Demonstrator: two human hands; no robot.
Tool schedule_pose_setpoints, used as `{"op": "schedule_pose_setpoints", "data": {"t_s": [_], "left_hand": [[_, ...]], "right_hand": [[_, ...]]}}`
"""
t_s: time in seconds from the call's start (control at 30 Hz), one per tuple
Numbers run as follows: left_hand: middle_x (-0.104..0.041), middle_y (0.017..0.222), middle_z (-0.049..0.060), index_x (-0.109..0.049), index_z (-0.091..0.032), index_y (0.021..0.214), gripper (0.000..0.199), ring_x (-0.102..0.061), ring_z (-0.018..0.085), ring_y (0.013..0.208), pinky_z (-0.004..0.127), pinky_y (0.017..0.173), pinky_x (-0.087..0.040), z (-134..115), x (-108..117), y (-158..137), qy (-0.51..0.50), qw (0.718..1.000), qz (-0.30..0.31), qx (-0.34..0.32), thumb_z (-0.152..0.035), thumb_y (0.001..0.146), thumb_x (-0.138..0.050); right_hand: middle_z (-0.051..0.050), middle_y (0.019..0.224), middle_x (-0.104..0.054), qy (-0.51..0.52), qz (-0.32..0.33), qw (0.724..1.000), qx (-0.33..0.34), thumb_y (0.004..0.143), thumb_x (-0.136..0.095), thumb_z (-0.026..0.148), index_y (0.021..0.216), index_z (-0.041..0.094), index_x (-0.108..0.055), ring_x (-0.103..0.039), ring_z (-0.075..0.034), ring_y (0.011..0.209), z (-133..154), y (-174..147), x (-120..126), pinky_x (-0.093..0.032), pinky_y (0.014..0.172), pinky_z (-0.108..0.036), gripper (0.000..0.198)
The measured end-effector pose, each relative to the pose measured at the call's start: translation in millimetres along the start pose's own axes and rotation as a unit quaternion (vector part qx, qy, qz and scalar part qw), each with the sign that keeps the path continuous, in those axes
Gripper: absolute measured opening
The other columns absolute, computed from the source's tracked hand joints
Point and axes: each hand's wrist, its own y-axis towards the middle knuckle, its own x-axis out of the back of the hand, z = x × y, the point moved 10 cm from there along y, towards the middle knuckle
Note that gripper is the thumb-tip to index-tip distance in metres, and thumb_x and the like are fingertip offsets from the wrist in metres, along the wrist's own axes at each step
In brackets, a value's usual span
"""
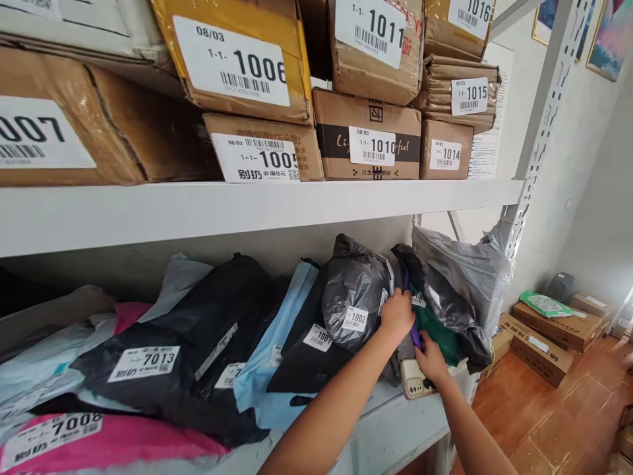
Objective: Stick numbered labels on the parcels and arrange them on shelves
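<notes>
On the lower shelf, my left hand [398, 316] is closed at the edge of a thin purple mailing bag [407, 280], between upright parcels. Just right of it and lower, my right hand [432, 359] is curled round a phone [414, 380] in a pale case, camera side showing. Its fingertips reach the lower part of the purple bag. A green bag [442, 335] and a shiny black bag [452, 307] lean to the right of my hands. To the left bulges a dark round parcel [353, 290] labelled 1002. My fingertips are partly hidden among the bags.
A white metal shelf beam [277, 204] runs above my hands, with labelled cardboard boxes [368, 119] on it. More bagged parcels [148, 356] fill the lower shelf leftward. A perforated post [537, 132] stands at right; cartons [539, 349] lie on the floor beyond.
</notes>
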Motion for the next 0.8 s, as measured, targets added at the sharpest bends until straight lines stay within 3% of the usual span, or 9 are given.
{"op": "schedule_pose_setpoints", "data": {"t_s": [0.17,0.27,0.33,0.43,0.5,0.57,0.67,0.73,0.8], "left_hand": [[-0.057,0.125,0.011,-0.058,-0.020,0.132,0.047,-0.055,0.027,0.122,0.040,0.107,-0.046,8.2,-11.0,-44.3,-0.018,0.997,-0.020,-0.077,-0.011,0.086,-0.059],[-0.051,0.135,0.009,-0.052,-0.029,0.139,0.057,-0.048,0.026,0.131,0.042,0.112,-0.044,13.8,-9.7,-69.5,-0.084,0.981,-0.090,-0.153,-0.009,0.086,-0.056],[-0.049,0.140,0.010,-0.052,-0.027,0.140,0.054,-0.045,0.028,0.134,0.045,0.114,-0.041,17.0,-6.9,-75.5,-0.110,0.970,-0.130,-0.172,-0.014,0.088,-0.057],[-0.055,0.135,0.013,-0.053,-0.020,0.137,0.055,-0.050,0.033,0.128,0.049,0.111,-0.042,15.4,-4.9,-65.6,-0.118,0.972,-0.140,-0.149,-0.032,0.085,-0.067],[-0.061,0.124,0.013,-0.060,-0.017,0.127,0.047,-0.055,0.033,0.120,0.049,0.106,-0.046,14.5,-3.6,-53.0,-0.101,0.980,-0.131,-0.108,-0.035,0.085,-0.069],[-0.063,0.115,0.011,-0.067,-0.019,0.116,0.031,-0.058,0.031,0.113,0.046,0.102,-0.048,13.8,-2.1,-42.6,-0.080,0.986,-0.118,-0.081,-0.023,0.086,-0.065],[-0.059,0.115,0.007,-0.072,-0.025,0.108,0.037,-0.058,0.025,0.113,0.040,0.102,-0.048,14.1,-2.0,-35.7,-0.090,0.988,-0.099,-0.081,-0.004,0.081,-0.057],[-0.058,0.112,0.006,-0.075,-0.026,0.100,0.040,-0.059,0.022,0.110,0.037,0.100,-0.048,17.9,-3.4,-35.7,-0.105,0.987,-0.091,-0.076,0.001,0.080,-0.053],[-0.057,0.107,0.006,-0.075,-0.023,0.095,0.031,-0.060,0.023,0.105,0.037,0.098,-0.049,22.3,-3.6,-36.9,-0.101,0.988,-0.098,-0.059,-0.004,0.082,-0.055]], "right_hand": [[0.007,0.055,-0.052,0.018,-0.049,0.999,-0.008,0.086,-0.054,0.044,0.116,0.018,-0.054,-0.055,-0.019,0.051,-12.9,-43.7,27.9,-0.037,0.052,-0.028,0.039],[0.009,0.053,-0.048,0.041,-0.087,0.995,-0.017,0.088,-0.056,0.051,0.119,0.018,-0.052,-0.052,-0.017,0.047,-18.7,-63.1,45.0,-0.036,0.050,-0.027,0.045],[0.008,0.054,-0.051,0.023,-0.055,0.998,0.001,0.087,-0.058,0.051,0.118,0.019,-0.055,-0.053,-0.017,0.048,-8.5,-63.7,43.6,-0.035,0.051,-0.027,0.045],[0.007,0.056,-0.054,-0.006,-0.012,0.999,0.031,0.086,-0.059,0.047,0.123,0.018,-0.056,-0.053,-0.015,0.050,18.7,-50.4,37.8,-0.034,0.051,-0.026,0.047],[0.007,0.056,-0.052,0.017,-0.020,0.999,0.047,0.087,-0.055,0.043,0.127,0.016,-0.054,-0.051,-0.014,0.050,37.5,-36.3,39.3,-0.034,0.051,-0.025,0.049],[0.007,0.055,-0.050,0.061,-0.047,0.995,0.062,0.087,-0.053,0.041,0.123,0.014,-0.056,-0.049,-0.013,0.048,52.4,-23.5,44.5,-0.034,0.050,-0.024,0.044],[0.009,0.052,-0.045,0.109,-0.102,0.987,0.064,0.087,-0.053,0.042,0.105,0.015,-0.058,-0.044,-0.012,0.045,61.6,-15.0,57.0,-0.033,0.047,-0.024,0.033],[0.009,0.052,-0.042,0.116,-0.143,0.981,0.061,0.088,-0.051,0.043,0.104,0.016,-0.056,-0.043,-0.012,0.045,63.4,-17.6,67.1,-0.034,0.047,-0.023,0.032],[0.010,0.053,-0.043,0.098,-0.169,0.978,0.071,0.089,-0.051,0.044,0.112,0.016,-0.055,-0.043,-0.012,0.046,68.6,-22.3,74.9,-0.036,0.048,-0.024,0.036]]}}
